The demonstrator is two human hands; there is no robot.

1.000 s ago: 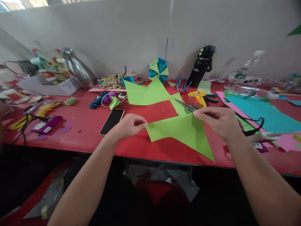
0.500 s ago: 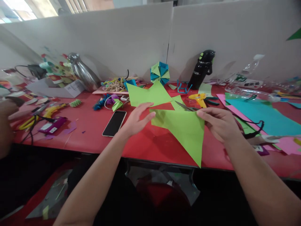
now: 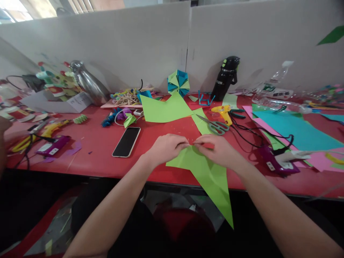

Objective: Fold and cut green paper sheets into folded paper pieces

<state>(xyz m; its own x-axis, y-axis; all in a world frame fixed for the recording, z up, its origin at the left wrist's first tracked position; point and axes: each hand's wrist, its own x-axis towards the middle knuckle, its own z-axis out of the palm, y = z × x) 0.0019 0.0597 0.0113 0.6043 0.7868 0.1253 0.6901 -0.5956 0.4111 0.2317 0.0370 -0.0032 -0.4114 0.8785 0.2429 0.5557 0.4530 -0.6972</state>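
Note:
A light green sheet of paper (image 3: 208, 175) hangs from both hands over the table's front edge, its long pointed corner reaching below it. My left hand (image 3: 168, 147) pinches the sheet's top edge near the middle. Close beside it, my right hand (image 3: 215, 148) pinches the same edge, and the fingertips almost meet. Beyond the hands lies another cut green sheet (image 3: 166, 109). Scissors (image 3: 216, 127) with grey-green handles rest just past my right hand, partly on a green paper piece (image 3: 200, 123).
A phone (image 3: 127, 142) lies left of my left hand. The yellow glue gun (image 3: 223, 113) and its black cable are at the right, near a purple power strip (image 3: 278, 161). Behind stand a folded paper ball (image 3: 178, 84), black bottle (image 3: 228, 77) and steel flask (image 3: 88, 83).
My left hand has closed on the paper's top edge. My right hand has moved left along it, beside the left. The sheet is lower, and the scissors' handles now show.

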